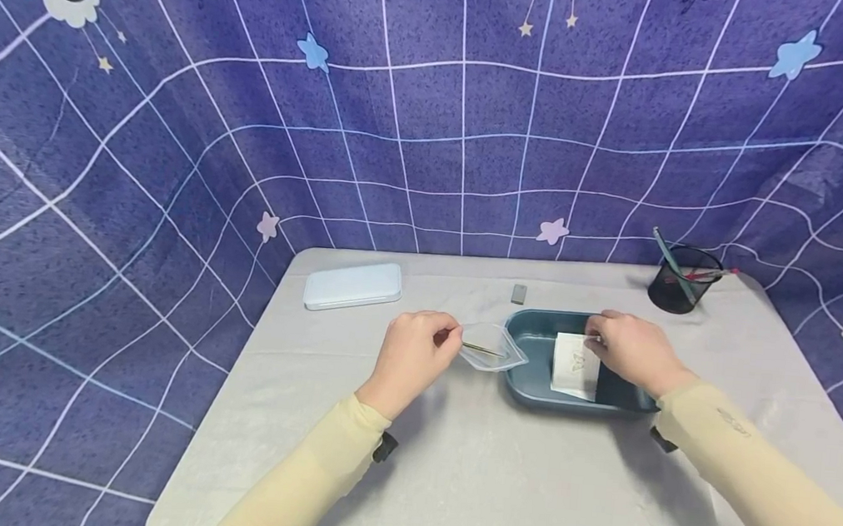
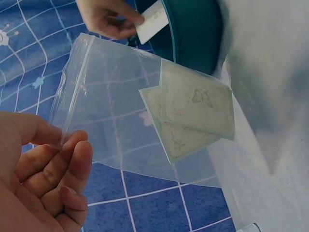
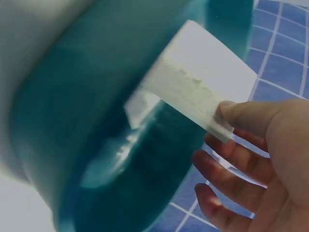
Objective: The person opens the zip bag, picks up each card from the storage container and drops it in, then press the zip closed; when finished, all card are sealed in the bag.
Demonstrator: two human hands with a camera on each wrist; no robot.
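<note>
Holding, in the left hand, one clear zip bag, pinched at its zip edge between thumb and forefinger, remaining fingers loosely curled. Located at 9 o'clock from the teal tray, overlapping its rim in the head view; contact impossible to tell. Containing two overlapping square pieces, uppermost printed with a butterfly. Gripping, in the right hand, at the tray's 2 o'clock, one white square, clamped by an edge between thumb and fingers, lower fingers apart from it. Located over the tray; second white piece showing beneath.

Handling, by judgement: white square light, thin, fairly stiff, liable to creased corners; best taken by an edge. Bag light, limp, slick; best taken at the zip edge.

Also listed, from the tray: pale-blue case, between 9 and 10 o'clock; small grey block, 10 o'clock; black mesh cup with pens, near 1 o'clock.
</note>
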